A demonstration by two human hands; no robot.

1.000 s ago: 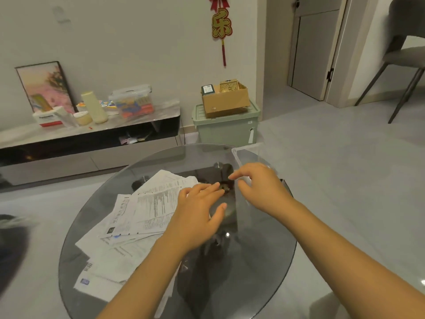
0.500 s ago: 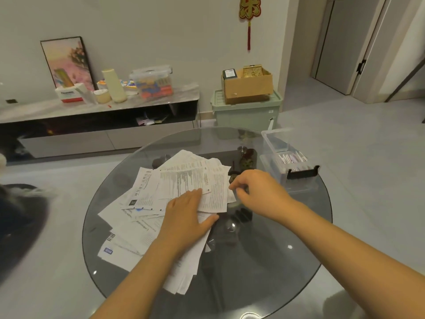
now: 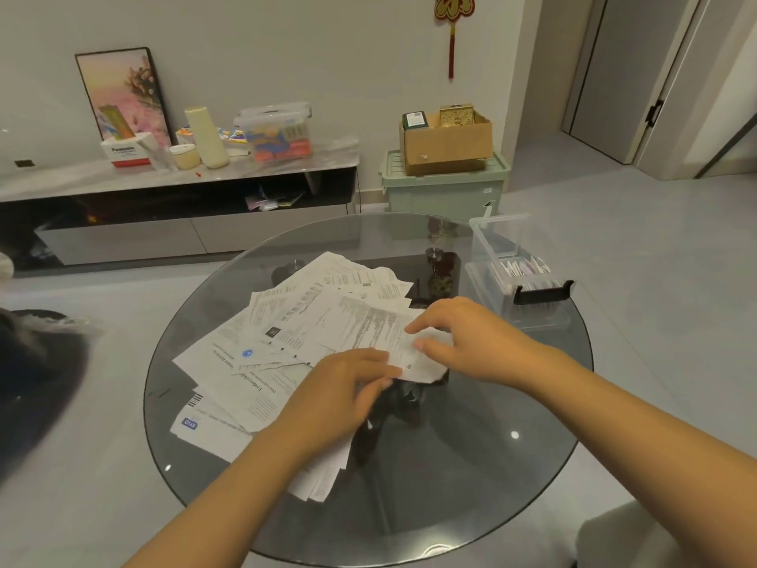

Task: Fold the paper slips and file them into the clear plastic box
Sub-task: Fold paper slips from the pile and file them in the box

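Step in hand, as judged: taking the top paper slip (image 3: 381,334) off the pile (image 3: 262,362) to begin a fold. To do it well: lift only the one sheet, keep the left hand's weight on the pile so the loose sheets beneath do not slide on the glass table (image 3: 471,465), then bring edge to edge squarely before creasing. The fold should end narrow enough to stand among the slips already filed.

Right hand (image 3: 471,342): fingers partly curled, thumb and forefinger tips closing on the near right edge of the top slip; a light pinch, not a full grip. Left hand (image 3: 348,395): fingers bent down over the pile's near right corner, tips at the same slip's lower edge. Whether it pinches the sheet or merely presses on it, I cannot tell.

Positions, table centre as dial: pile spreads from centre toward 9 and 10 o'clock. Clear plastic box (image 3: 516,276) at about 2 o'clock near the rim, open, with folded slips standing inside behind a black clip handle. Hands are well apart from the box.
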